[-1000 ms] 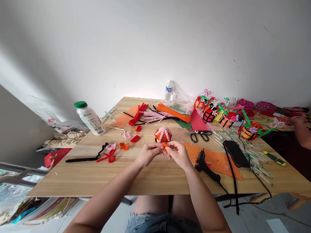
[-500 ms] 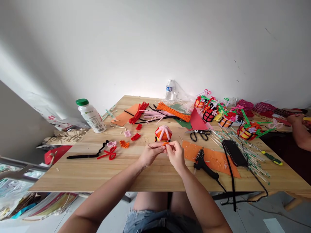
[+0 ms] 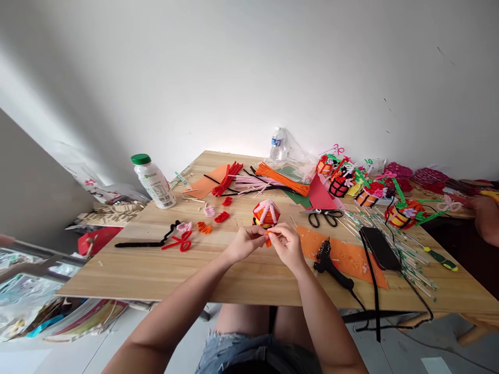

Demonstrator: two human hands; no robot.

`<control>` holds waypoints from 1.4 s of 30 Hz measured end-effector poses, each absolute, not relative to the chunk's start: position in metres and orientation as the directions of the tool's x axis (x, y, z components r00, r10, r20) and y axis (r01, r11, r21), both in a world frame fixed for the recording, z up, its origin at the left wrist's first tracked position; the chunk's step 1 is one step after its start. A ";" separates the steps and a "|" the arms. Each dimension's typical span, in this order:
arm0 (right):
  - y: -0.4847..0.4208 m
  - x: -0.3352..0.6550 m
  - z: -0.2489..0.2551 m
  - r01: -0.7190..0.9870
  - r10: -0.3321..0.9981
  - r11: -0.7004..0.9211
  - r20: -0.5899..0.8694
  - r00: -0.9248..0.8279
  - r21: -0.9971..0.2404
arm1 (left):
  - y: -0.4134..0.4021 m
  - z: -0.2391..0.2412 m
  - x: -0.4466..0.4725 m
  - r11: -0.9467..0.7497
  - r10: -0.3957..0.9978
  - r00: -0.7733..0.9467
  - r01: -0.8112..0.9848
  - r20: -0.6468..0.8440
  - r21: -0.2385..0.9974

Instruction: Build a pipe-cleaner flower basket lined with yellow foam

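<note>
My left hand [image 3: 245,243] and my right hand [image 3: 287,245] meet over the middle of the wooden table [image 3: 163,265], fingers pinched together on a small orange pipe-cleaner piece [image 3: 268,237]. Just behind them stands a small orange basket with pink pipe-cleaner strips over its top [image 3: 266,213]. Little bent pieces in pink, orange and red [image 3: 204,227] lie to the left, beside a red loop [image 3: 180,242] and a black pipe cleaner [image 3: 140,243].
A black glue gun [image 3: 329,263] with its cord lies on orange felt at my right, near scissors [image 3: 323,216] and a phone [image 3: 379,247]. Pipe-cleaner bundles [image 3: 281,179], finished baskets [image 3: 340,179], two bottles [image 3: 153,181] stand farther back. Another person's arm [image 3: 486,218] is at far right.
My hands have stayed together on the orange piece, turning it slightly. The camera has shifted a little, so everything sits slightly right of where it was.
</note>
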State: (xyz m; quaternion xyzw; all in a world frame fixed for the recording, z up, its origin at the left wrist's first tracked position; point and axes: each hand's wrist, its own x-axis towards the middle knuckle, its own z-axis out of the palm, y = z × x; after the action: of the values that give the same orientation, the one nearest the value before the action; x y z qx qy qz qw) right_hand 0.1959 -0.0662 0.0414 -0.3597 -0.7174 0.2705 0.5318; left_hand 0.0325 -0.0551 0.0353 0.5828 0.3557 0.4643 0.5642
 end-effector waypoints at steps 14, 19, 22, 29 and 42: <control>-0.063 0.192 0.028 0.229 0.844 0.509 0.533 0.056 -0.830 | -0.059 0.041 0.037 0.424 0.859 0.479 -0.473 -0.178 0.773; -0.064 0.192 0.028 0.245 0.805 0.544 0.582 0.118 -0.802 | -0.065 0.038 0.046 0.504 0.818 0.523 -0.452 -0.239 0.735; -0.063 0.192 0.026 0.192 0.839 0.507 0.533 0.115 -0.840 | -0.064 0.034 0.049 0.434 0.886 0.389 -0.499 -0.254 0.750; -0.061 0.193 0.027 0.159 0.909 0.370 0.393 0.142 -0.915 | -0.065 0.033 0.050 0.112 0.990 0.122 -0.407 -0.067 0.907; -0.067 0.205 0.045 0.238 0.923 0.354 0.297 -0.244 -0.904 | -0.053 0.043 0.014 0.053 0.873 0.485 0.011 -0.052 0.999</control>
State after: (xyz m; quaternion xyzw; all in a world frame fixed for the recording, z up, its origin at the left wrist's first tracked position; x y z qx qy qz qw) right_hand 0.2045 -0.0668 0.0453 -0.4207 -0.6900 0.3820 0.4485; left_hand 0.0141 -0.0534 0.0427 0.5950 0.3714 0.3457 0.6233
